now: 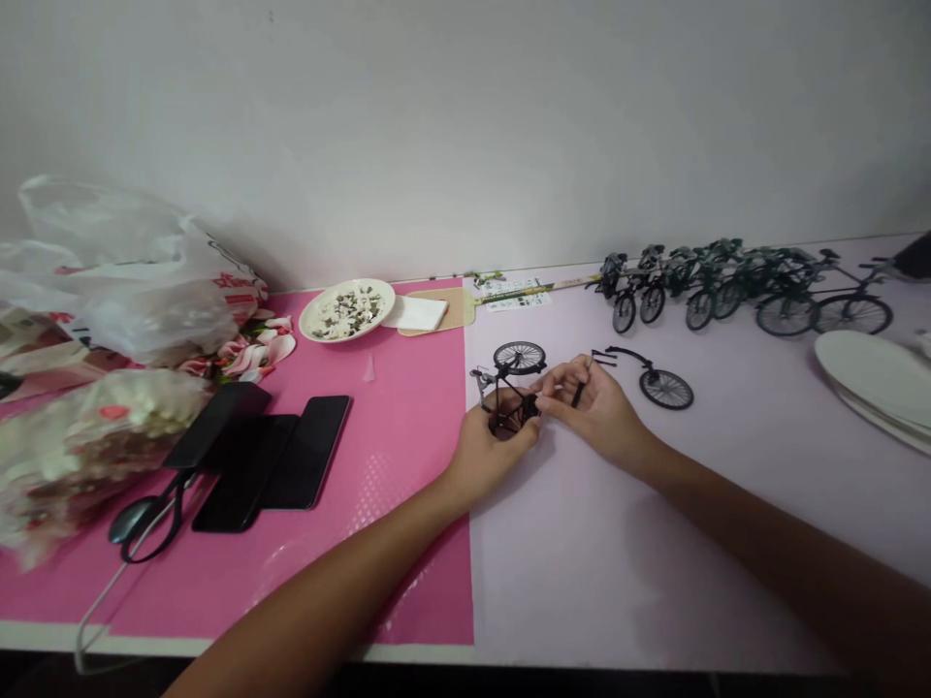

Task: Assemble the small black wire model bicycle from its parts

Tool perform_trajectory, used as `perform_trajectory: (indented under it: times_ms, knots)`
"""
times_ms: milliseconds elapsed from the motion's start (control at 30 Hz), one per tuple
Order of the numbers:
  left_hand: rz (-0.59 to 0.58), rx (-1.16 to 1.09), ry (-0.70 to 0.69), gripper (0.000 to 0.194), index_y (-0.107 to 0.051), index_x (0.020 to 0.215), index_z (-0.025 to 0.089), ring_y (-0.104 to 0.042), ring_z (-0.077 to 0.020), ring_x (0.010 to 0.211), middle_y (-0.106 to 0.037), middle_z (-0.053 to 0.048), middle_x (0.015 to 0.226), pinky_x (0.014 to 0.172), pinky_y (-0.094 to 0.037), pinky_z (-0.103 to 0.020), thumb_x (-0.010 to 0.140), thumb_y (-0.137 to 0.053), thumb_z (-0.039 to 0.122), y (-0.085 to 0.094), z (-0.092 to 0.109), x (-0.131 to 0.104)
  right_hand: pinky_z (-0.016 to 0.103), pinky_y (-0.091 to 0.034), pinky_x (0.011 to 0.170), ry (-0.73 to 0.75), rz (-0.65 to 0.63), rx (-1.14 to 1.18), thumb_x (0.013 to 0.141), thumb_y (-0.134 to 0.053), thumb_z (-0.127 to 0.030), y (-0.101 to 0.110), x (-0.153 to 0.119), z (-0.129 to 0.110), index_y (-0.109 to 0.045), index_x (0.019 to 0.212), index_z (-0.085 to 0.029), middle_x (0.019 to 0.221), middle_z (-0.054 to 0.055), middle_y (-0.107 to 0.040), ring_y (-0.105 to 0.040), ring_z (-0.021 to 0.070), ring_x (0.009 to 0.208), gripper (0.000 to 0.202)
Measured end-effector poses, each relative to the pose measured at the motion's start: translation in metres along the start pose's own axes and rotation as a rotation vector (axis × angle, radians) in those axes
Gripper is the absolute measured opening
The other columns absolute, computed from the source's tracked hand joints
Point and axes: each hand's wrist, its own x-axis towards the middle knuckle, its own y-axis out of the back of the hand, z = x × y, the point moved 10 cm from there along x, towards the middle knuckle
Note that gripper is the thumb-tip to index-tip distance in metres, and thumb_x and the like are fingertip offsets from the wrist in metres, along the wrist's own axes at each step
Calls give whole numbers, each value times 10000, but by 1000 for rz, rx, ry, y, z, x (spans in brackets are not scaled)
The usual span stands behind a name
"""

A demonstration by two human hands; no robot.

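Observation:
My left hand (498, 444) is closed around the frame of a small black model bicycle (509, 396), with its rear wheel (519, 358) pointing away from me. Close on the right, my right hand (586, 399) has its thumb and a finger pinched at the frame's near end. A short black part (578, 394) shows against the right palm; what the pinching fingertips hold is too small to make out. Just beyond that hand lies a loose front wheel with its fork (664, 388), and handlebar-like thin pieces (603, 358) sit beside it.
Several finished model bicycles (782, 310) stand along the wall at right. White plates (873, 378) are at the right edge. A bowl of small parts (347, 334) stands at back left. Two dark phones (309, 454), a black box (218, 424) and plastic bags (131, 281) occupy the left.

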Motion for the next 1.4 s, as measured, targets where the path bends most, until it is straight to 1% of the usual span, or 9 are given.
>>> perform_trajectory:
  times_ms: [400,567,667,733,800,900,1000,1233,1400]
  knots:
    - [-5,56,-14,223,-694,1027,152,-587,-150,773,-691,-50,902,731,-471,-285,829,-732,247,-2,4,-4,407,-583,959,-21,-7,-12,811,-866,-370,1,1,-5,-294,842,-282,856,-43,-581,-679,182,945,579]
    - [42,-7,32,217,-702,994,164,-620,-150,769,-702,-42,884,756,-498,-287,801,-755,248,3,0,-1,369,-544,888,76,31,-187,882,-786,-378,6,0,-12,-309,836,-280,879,-13,-604,-640,192,936,489]
    - [120,-71,57,255,-702,983,163,-628,-153,760,-699,-35,859,734,-510,-281,769,-786,274,11,-3,2,325,-474,767,155,7,-384,930,-726,-337,9,-3,-23,-338,822,-267,937,6,-632,-558,158,797,408]
    - [184,-127,68,270,-697,974,162,-645,-160,776,-711,-41,867,741,-521,-284,762,-793,299,18,-7,4,309,-416,687,144,-74,-482,938,-710,-338,6,-4,-29,-340,789,-256,873,-11,-595,-466,134,694,407]
    - [248,-171,72,269,-690,952,162,-659,-167,800,-723,-47,877,762,-530,-290,759,-795,317,25,-10,6,293,-343,613,40,-224,-570,921,-728,-378,-1,-7,-25,-362,751,-245,748,-45,-490,-389,121,636,425]
    - [304,-185,80,250,-680,897,164,-659,-168,802,-720,-41,853,761,-527,-289,751,-803,325,31,-12,6,279,-261,558,-234,-592,-695,838,-806,-467,-22,-25,-6,-592,815,-227,648,-78,-384,-336,110,582,322]
    - [307,-182,95,259,-686,903,164,-656,-164,795,-721,-39,862,765,-527,-289,740,-817,317,32,-14,6,276,-270,547,-412,-854,-695,751,-866,-482,-38,-49,5,-771,946,-225,625,-70,-455,-370,105,554,337]
    - [269,-182,96,296,-693,971,152,-673,-171,844,-736,-54,906,805,-536,-302,760,-815,321,28,-13,5,270,-419,635,-389,-978,-581,797,-802,-383,-58,-67,6,-859,925,-249,777,14,-757,-596,159,679,194]
    - [265,-157,85,314,-690,949,163,-674,-181,853,-724,-42,890,782,-536,-303,741,-819,360,28,-12,6,276,-467,682,-388,-1013,-540,838,-746,-340,-62,-70,10,-857,899,-237,844,29,-802,-644,172,719,163]
